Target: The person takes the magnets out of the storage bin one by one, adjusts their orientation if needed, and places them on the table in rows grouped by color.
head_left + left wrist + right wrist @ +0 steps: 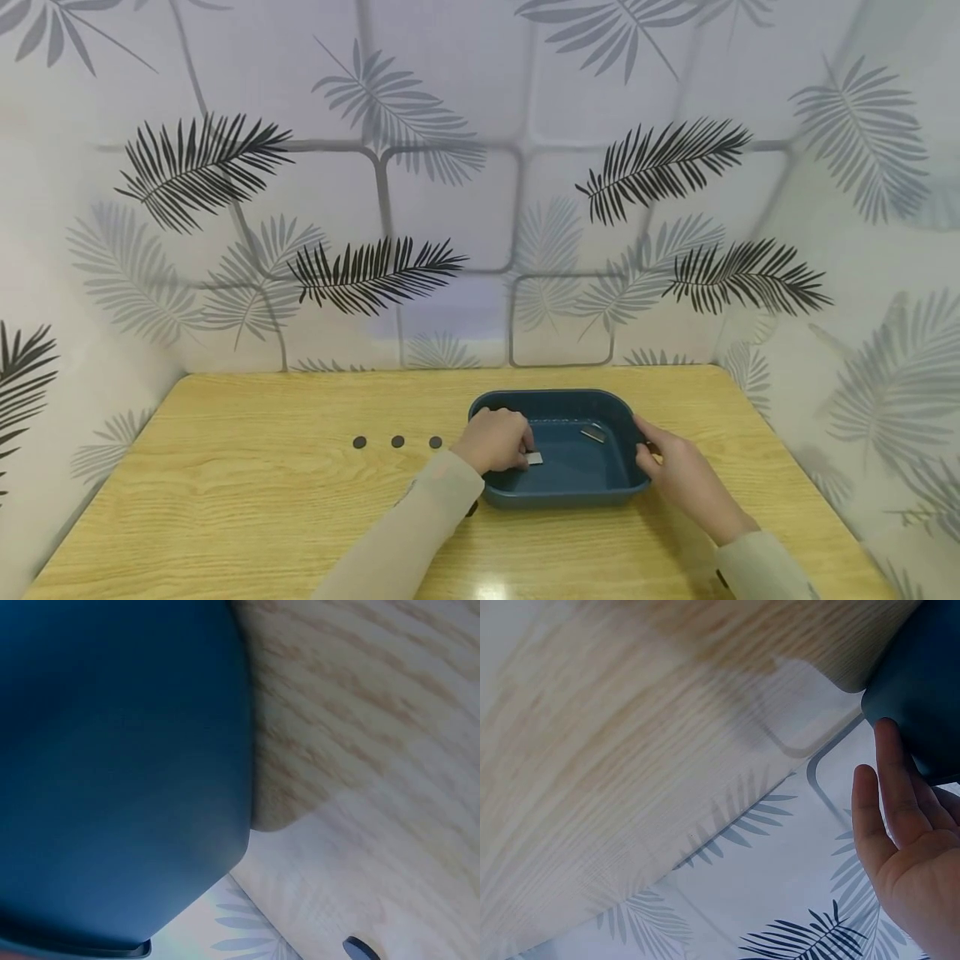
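A dark blue rectangular plastic basin (566, 500) with rounded corners sits on the wooden table. My left hand (495, 440) reaches over its left rim, fingers curled down inside. At those fingertips is a small pale rectangular piece (534, 458), which they pinch, partly hidden by the hand. A second small flat piece (593, 434), metallic-looking, lies in the basin toward the back right. My right hand (678, 468) holds the right rim; in the right wrist view its fingers (891, 787) lie along the outer wall. The left wrist view shows mostly the basin's outer side (120, 765).
Three small dark discs, a left one (360, 442), a middle one (397, 442) and a right one (436, 442), lie in a row left of the basin. A wall with a leaf pattern (450, 208) rises behind the yellowish wooden table (247, 508).
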Demonstrator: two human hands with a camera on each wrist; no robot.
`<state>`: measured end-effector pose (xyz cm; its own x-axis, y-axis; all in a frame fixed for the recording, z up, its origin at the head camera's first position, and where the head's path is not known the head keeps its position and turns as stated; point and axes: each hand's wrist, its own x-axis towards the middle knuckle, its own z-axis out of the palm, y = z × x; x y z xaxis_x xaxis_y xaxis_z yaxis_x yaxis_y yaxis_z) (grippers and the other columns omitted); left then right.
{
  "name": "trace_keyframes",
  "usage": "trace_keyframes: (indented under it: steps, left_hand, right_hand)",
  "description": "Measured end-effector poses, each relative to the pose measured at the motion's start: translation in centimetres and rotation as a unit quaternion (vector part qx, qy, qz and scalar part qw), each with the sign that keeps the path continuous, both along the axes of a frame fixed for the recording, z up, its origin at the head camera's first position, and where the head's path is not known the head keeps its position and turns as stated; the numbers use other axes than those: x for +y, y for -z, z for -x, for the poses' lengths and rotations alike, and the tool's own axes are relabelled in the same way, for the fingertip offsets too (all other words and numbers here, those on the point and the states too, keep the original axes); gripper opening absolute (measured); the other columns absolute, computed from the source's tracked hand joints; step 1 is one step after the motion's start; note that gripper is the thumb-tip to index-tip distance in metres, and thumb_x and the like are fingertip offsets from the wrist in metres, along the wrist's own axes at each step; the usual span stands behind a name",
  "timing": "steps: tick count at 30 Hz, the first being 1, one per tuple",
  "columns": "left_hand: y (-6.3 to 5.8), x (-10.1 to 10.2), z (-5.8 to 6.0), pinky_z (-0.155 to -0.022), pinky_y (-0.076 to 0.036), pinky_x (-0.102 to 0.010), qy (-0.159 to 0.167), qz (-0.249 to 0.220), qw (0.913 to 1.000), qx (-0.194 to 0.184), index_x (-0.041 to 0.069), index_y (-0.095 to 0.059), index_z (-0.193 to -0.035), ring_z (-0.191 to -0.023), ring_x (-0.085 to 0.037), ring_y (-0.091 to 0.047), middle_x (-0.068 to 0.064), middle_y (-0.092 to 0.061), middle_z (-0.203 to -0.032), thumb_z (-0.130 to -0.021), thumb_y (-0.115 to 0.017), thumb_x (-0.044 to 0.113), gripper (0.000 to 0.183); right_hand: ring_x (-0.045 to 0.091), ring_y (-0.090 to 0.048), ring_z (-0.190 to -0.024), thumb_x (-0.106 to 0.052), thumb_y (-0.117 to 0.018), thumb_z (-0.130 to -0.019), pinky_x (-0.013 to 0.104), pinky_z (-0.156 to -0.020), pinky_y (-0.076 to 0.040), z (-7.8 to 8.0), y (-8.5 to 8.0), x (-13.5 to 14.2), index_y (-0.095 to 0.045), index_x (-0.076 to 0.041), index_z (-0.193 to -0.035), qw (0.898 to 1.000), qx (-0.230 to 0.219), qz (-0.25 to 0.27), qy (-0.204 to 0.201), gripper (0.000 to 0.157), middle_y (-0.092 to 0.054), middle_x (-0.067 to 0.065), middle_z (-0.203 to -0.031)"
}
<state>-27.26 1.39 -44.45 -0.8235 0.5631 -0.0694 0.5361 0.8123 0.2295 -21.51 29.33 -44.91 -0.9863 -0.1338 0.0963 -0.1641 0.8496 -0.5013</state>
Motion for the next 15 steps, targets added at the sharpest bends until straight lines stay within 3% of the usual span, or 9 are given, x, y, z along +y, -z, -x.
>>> trace_keyframes:
  steps: [6, 15]
  left_hand:
    - [-0.2, 0.09, 0.36, -0.077, -0.056, -0.024, -0.015, -0.02, 0.9989, -0.04, 0.019, -0.081, -0.1, -0.078, -0.005, -0.066, 0.009, -0.076, -0.09, -0.088, -0.083, 0.022, 0.013]
    - [-0.36, 0.27, 0.05, -0.072, -0.055, -0.02, -0.015, -0.077, 0.9916, -0.103, 0.013, -0.08, -0.101, -0.074, -0.005, -0.063, 0.004, -0.074, -0.09, -0.089, -0.08, 0.008, 0.013]
  right_hand:
    - [0.022, -0.067, -0.094, -0.008, -0.054, -0.101, 0.021, -0.056, -0.043, 0.21, -0.02, 0.05, -0.045, 0.007, -0.151, 1.0, 0.001, 0.0, -0.002, 0.053, -0.063, 0.032, -0.136]
    - [0.025, -0.07, -0.099, -0.008, -0.054, -0.1, 0.021, -0.057, -0.045, 0.14, 0.1, 0.13, -0.046, 0.008, -0.15, 1.0, 0.001, -0.001, 0.002, 0.053, -0.063, 0.032, -0.136]
